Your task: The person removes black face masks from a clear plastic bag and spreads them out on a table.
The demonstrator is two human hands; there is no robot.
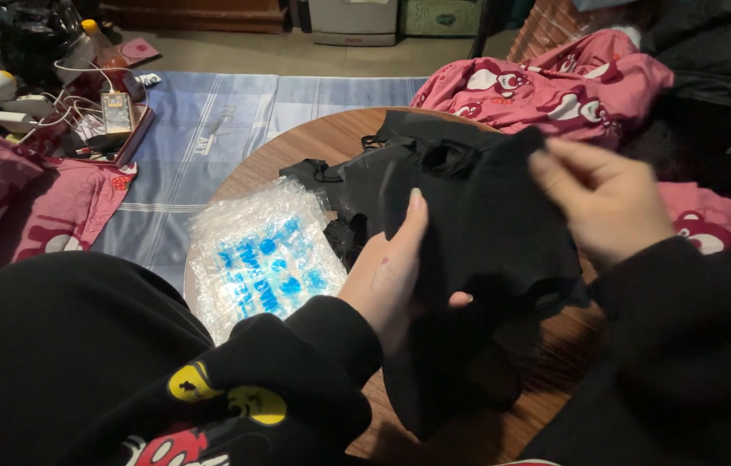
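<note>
a: currently, where does the black garment [486,224] sit?
b: above the round wooden table [296,142]; the left hand [391,276] clamps its lower edge, the right hand [603,203] pinches the top (spread taut for inspection, probably), beside the clear plastic bag [258,255].

Black garment [486,216], blue-printed clear bag [262,255] (pink cartoon-patterned blanket [555,82] behind).

Plastic bag [262,259] beside bare tabletop [331,142]
</note>
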